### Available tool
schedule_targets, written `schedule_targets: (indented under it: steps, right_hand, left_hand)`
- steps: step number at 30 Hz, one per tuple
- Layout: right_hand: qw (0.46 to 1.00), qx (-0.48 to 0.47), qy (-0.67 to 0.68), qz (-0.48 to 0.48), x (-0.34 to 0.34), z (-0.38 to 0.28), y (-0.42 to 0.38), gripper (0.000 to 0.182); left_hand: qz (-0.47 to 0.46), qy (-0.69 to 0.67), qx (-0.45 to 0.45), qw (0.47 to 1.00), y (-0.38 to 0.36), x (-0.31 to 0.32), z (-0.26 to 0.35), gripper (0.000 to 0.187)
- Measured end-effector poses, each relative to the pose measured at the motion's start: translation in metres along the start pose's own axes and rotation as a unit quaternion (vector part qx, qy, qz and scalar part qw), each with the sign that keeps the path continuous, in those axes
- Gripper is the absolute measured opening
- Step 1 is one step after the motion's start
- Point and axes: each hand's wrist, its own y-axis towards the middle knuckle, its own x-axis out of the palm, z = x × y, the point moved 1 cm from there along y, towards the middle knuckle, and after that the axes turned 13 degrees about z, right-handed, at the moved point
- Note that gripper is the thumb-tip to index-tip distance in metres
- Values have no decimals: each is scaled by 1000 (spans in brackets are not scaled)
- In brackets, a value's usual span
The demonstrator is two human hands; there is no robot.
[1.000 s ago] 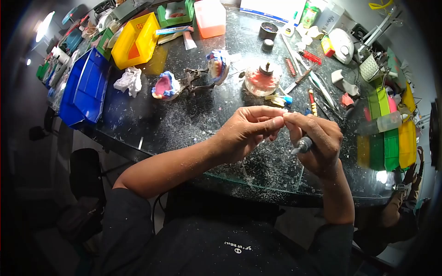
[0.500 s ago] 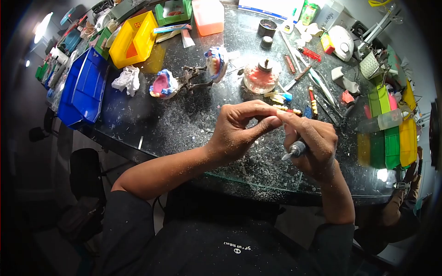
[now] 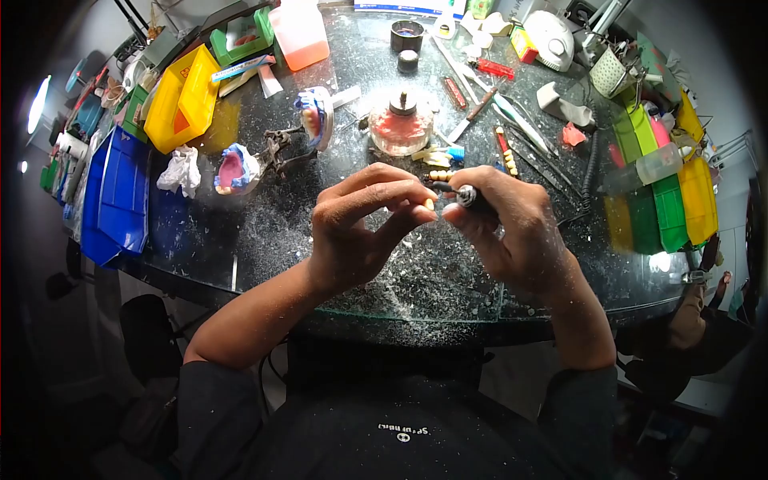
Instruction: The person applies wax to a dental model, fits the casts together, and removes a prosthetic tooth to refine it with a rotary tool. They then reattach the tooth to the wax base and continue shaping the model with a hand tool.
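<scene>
Between the thumb and index finger of my left hand (image 3: pixel 352 232) is a small ivory artificial tooth (image 3: pixel 430 205). My right hand (image 3: pixel 520 228) is wrapped round a dark rotary handpiece (image 3: pixel 472 198), its tip pointing left toward the tooth, close above my left fingertips. Just beyond the hands lies a strip of artificial teeth (image 3: pixel 441 175). Farther back stands a round clear base with pink material (image 3: pixel 400 132). To the left, an opened articulator (image 3: pixel 278 150) carries two dental casts, one with a pink palate (image 3: pixel 234 168) and one upright with teeth (image 3: pixel 314 116).
White dust and shavings cover the dark bench (image 3: pixel 272 248). Blue (image 3: pixel 116 196) and yellow (image 3: pixel 182 100) bins stand left, beside crumpled paper (image 3: pixel 179 171). A wax knife (image 3: pixel 474 116), tweezers (image 3: pixel 520 122) and another tooth strip (image 3: pixel 506 150) lie right. Green and yellow bins (image 3: pixel 670 210) line the right edge.
My hands have moved apart, and the tooth now shows in my left fingertips. The handpiece has swung up from pointing down-left to face the tooth. The view has shifted right.
</scene>
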Motion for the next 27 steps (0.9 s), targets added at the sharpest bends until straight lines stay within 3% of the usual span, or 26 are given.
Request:
schedule_targets:
  steps: [2, 5, 9, 21, 27]
  right_hand:
    - [1000, -17, -4, -10, 3, 3, -3, 39]
    - [991, 10, -118, -54, 4, -1, -2, 41]
    - [988, 40, -137, -59, 4, -2, -4, 46]
    - [990, 51, -110, -72, 4, -2, -5, 37]
    - [989, 50, -116, -74, 5, -5, -3, 46]
  left_hand:
    - [-4, 7, -2, 1000, -1, 1, 2, 15]
    - [-10, 20, 2, 1000, -3, 1, 2, 15]
    - [-16, 38, 38, 998, -1, 0, 1, 17]
    - [-20, 50, 66, 996, -1, -1, 2, 19]
    - [-4, 55, 77, 996, -4, -1, 1, 19]
